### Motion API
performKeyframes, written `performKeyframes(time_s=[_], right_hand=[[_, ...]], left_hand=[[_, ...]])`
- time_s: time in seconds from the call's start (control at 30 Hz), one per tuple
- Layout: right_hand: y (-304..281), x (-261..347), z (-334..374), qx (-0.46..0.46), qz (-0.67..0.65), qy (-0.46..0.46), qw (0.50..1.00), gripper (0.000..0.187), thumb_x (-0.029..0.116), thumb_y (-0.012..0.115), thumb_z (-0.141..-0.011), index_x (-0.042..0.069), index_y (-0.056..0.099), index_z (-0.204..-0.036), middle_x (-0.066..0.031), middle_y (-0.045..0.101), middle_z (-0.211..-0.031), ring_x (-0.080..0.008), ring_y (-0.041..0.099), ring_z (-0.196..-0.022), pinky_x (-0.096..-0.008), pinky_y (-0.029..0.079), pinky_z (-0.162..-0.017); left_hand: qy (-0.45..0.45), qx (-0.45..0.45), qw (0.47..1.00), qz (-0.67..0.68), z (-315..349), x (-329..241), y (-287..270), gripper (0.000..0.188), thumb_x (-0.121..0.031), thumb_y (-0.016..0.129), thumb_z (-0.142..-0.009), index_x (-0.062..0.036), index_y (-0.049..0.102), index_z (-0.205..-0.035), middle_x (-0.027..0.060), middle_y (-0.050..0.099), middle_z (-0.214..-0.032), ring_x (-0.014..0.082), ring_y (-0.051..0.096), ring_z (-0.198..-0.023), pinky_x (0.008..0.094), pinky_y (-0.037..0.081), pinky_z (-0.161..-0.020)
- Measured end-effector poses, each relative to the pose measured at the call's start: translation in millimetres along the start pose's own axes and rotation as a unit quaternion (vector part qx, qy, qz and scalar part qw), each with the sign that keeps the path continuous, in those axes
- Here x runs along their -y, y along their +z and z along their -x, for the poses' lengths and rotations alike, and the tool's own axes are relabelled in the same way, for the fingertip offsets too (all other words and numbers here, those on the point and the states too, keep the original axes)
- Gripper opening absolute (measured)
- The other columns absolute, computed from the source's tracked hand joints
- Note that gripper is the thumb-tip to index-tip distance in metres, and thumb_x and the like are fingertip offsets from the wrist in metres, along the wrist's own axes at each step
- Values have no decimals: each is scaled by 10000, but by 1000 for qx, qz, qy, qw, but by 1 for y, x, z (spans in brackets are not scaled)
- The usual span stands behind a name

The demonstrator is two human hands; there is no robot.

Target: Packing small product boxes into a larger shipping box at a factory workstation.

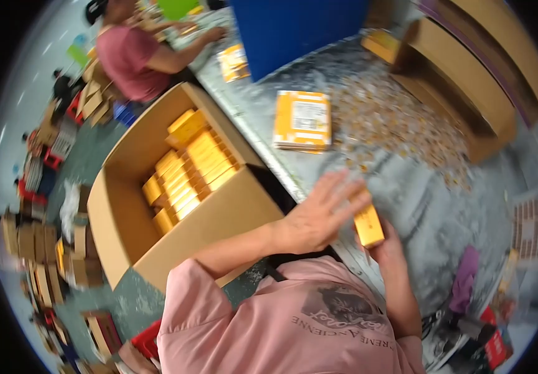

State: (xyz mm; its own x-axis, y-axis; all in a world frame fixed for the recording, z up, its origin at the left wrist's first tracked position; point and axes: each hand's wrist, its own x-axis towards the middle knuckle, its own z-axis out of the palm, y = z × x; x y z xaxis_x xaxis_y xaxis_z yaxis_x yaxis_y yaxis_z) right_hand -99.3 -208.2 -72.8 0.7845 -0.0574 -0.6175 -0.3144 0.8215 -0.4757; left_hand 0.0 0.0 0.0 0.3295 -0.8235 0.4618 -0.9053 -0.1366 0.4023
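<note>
Carton: an open cardboard carton (238,215) is standing just beside the table (431,218), its brown walls looking plain and smooth.
Box print: the yellow box (369,229), lying in the grasp to the right of the carton, is showing a small dark mark, too blurred to read.
Stack label: a flat yellow-and-white stack (303,119), right of the carton's far end, is showing a white panel with dark print, too small to read.
Shirt lettering: the pink shirt (275,318), nearer than the carton and to its right, is bearing dark lettering below a printed picture.
Box direction: the yellow box's long axis is running away from the pink shirt, its far end slanting toward the carton's side and its near end facing the shirt.
Right hand: the right hand (390,246), right of the carton, is grasping the yellow box near its lower end, the fingers partly hidden.
Left hand: the left hand (318,215), between carton and box, is spreading its blurred fingers by the box's upper end; whether they are touching it, one cannot tell.
Carton contents: glossy rectangular packed boxes (206,156) are sitting in rows inside the carton.
Tabletop: mottled grey, it is carrying scattered small clear-and-amber pieces (399,118) well right of the carton.
Panel: a flat blue panel (300,31) is rising beyond the carton.
</note>
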Motion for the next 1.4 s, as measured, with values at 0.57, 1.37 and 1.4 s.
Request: performKeyframes(time_s=[0.57,1.37,1.4], right_hand=[[91,-24,-56,115,186,98,971,458,396,458,-1017,15,538,-1259,-175,678,-1006,-200,621,-677,-299,509,-589],[118,5,-107,13,715,-438,545,344,181,523,-975,-12,563,-1257,-179,596,-1243,-324,582,-1128,-412,462,-975],[131,9,-115,28,753,-441,488,400,180,540,-960,-4,518,-1315,-184,510,-1348,-339,470,-1253,-448,368,-1056]], left_hand=[[-380,-103,873,-288,161,143,-219,412,-78,681,-833,18,487,-1184,196,515,-1075,394,543,-1007,446,481,-861],[-262,-282,844,-373,123,304,-163,452,-58,687,-810,-25,551,-1240,178,549,-1095,361,509,-1039,452,417,-919],[-230,-295,866,-332,100,289,-158,411,-38,680,-809,-26,575,-1206,179,558,-1077,362,516,-1022,450,428,-901]])
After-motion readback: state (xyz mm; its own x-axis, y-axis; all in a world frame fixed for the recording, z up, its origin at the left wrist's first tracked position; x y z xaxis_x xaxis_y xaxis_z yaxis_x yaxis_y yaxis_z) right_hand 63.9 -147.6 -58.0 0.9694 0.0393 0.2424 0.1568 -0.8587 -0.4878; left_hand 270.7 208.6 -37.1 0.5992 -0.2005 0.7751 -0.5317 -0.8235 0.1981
